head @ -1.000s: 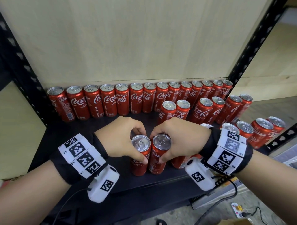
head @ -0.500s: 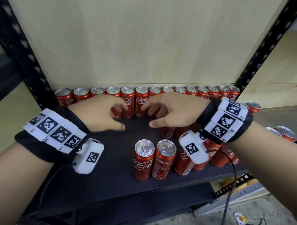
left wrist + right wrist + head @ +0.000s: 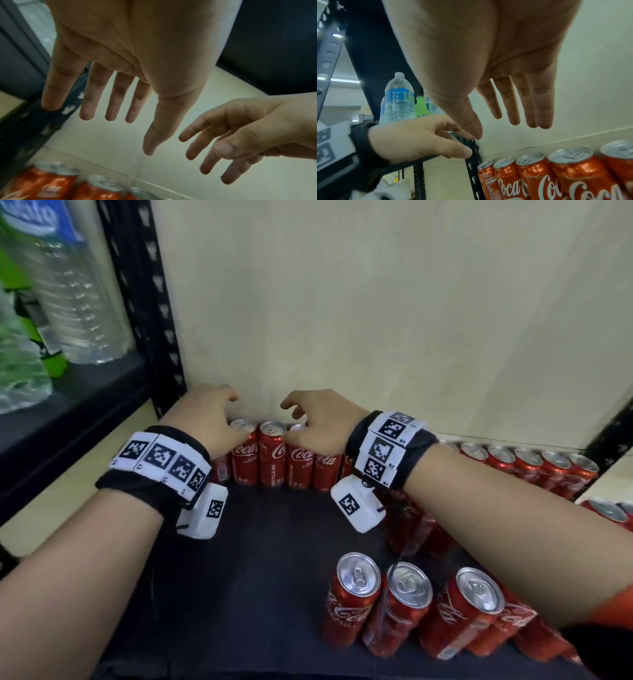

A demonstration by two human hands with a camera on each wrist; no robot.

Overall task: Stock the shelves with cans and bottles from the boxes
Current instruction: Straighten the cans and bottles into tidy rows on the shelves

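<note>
Both hands were up over the back row of cans [image 3: 272, 453] w/ nothing in them: left hand [image 3: 209, 416] had fingers spread loose, right hand [image 3: 320, 422] same, fingers straight and relaxed. Cans sat upright below the fingertips along the shelf [image 3: 239, 559] back wall, not touched afaict. Three more cans [image 3: 404, 604] stood at the front edge, well apart from both hands.
</note>
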